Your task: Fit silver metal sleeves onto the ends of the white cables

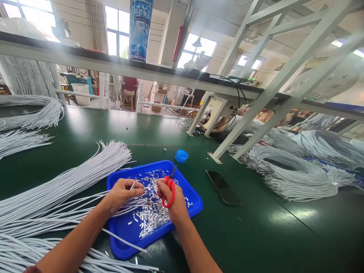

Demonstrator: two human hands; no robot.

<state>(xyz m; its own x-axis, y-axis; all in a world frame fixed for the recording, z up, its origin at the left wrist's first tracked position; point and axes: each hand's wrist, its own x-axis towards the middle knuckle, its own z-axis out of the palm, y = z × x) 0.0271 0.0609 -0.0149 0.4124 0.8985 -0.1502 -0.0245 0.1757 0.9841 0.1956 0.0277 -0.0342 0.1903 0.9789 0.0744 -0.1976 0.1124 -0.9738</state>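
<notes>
Over a blue tray (121, 242) my left hand (121, 193) is closed in a pinch on the end of a white wire. My right hand (178, 201) is closed around red-handled scissors (168, 193), their dark blades pointing up and away. Its thumb and fingertips are pinched close to the left fingertips; whether they hold anything small I cannot make out. Many small silvery metal pieces (153, 220) lie scattered in the tray. Loose white wires (93, 206) run under my left forearm, their ends reaching over the tray.
Thick bundles of white wire (71, 182) lie on the green table (256, 235) at left. Coiled wires (284, 170) lie at right. A blue cap (181, 156) and a phone (223, 186) are beyond the tray. A spray can (140, 32) stands on the shelf (170, 72); metal posts (256, 121) rise at right.
</notes>
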